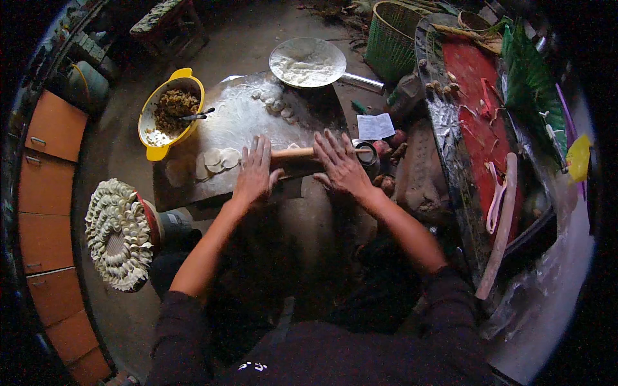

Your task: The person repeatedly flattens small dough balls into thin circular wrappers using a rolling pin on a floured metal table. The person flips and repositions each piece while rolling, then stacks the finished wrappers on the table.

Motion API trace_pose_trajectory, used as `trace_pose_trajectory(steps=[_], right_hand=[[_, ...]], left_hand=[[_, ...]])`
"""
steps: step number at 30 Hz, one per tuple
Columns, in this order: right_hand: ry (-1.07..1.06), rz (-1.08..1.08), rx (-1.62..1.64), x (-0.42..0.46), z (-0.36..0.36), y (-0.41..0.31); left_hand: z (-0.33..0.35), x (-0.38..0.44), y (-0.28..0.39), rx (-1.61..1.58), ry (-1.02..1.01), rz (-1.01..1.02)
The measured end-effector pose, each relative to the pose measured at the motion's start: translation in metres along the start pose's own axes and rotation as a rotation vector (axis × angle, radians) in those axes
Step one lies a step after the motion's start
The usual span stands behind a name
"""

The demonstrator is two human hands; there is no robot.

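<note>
A wooden rolling pin [293,153] lies crosswise near the front edge of a floured board [231,116]. My left hand [256,169] bears on its left part, and my right hand [340,161] on its right part, both with fingers stretched forward over it. A pale bit of dough [293,145] shows just behind the pin; the rest of it is hidden. Left of my left hand lie several thin round dough wrappers [222,158], partly overlapping. Small dough pieces [277,105] sit in a cluster farther back on the flour.
At the left stands a yellow basin [143,126] of brown filling [174,108] with a utensil handle. Below it, a round tray holds rings of dumplings [116,202]. A metal pan [345,65] of flour sits behind the board. A cluttered red-topped surface [483,125] stands right.
</note>
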State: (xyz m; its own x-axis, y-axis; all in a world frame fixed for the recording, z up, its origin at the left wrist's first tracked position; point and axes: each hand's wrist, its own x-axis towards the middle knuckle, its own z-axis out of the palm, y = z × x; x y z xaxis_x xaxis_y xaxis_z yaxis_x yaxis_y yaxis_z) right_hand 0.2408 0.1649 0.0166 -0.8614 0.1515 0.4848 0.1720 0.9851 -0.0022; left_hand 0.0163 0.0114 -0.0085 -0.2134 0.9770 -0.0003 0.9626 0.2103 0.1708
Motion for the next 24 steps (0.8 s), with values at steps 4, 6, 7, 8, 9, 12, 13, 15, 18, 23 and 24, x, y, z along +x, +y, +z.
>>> trace_pose_trajectory(steps=[4, 6, 7, 8, 9, 12, 13, 15, 18, 23, 24], right_hand=[[-0.119, 0.197, -0.108, 0.006, 0.008, 0.010], [-0.098, 0.170, -0.047, 0.002, 0.007, 0.009], [-0.141, 0.176, -0.033, 0.001, 0.007, 0.009], [-0.080, 0.130, 0.000, -0.004, 0.004, 0.007], [-0.125, 0.139, 0.002, -0.007, 0.003, 0.007], [-0.010, 0.047, -0.018, -0.005, 0.003, 0.012], [-0.081, 0.100, -0.048, -0.005, 0.003, 0.013], [-0.136, 0.172, -0.128, 0.000, 0.005, 0.017], [-0.047, 0.132, -0.023, -0.005, 0.004, 0.016], [-0.015, 0.040, 0.011, -0.013, 0.000, 0.014], [-0.004, 0.041, -0.012, -0.011, 0.000, 0.015]], left_hand=[[0.003, 0.016, -0.003, -0.030, 0.311, 0.032], [0.006, 0.018, -0.003, 0.062, 0.276, 0.042], [0.006, 0.020, -0.004, 0.116, 0.283, 0.070], [0.008, 0.017, -0.002, 0.064, 0.089, 0.008], [0.008, 0.016, -0.001, 0.027, 0.159, 0.079], [0.007, 0.014, 0.003, -0.034, 0.221, 0.059], [0.006, 0.012, 0.005, -0.055, 0.266, 0.038], [0.002, 0.015, 0.007, -0.028, 0.286, 0.015], [-0.001, 0.018, 0.007, 0.128, 0.365, 0.089], [0.005, 0.015, 0.001, -0.032, 0.167, 0.113], [0.007, 0.017, -0.001, -0.039, 0.211, 0.104]])
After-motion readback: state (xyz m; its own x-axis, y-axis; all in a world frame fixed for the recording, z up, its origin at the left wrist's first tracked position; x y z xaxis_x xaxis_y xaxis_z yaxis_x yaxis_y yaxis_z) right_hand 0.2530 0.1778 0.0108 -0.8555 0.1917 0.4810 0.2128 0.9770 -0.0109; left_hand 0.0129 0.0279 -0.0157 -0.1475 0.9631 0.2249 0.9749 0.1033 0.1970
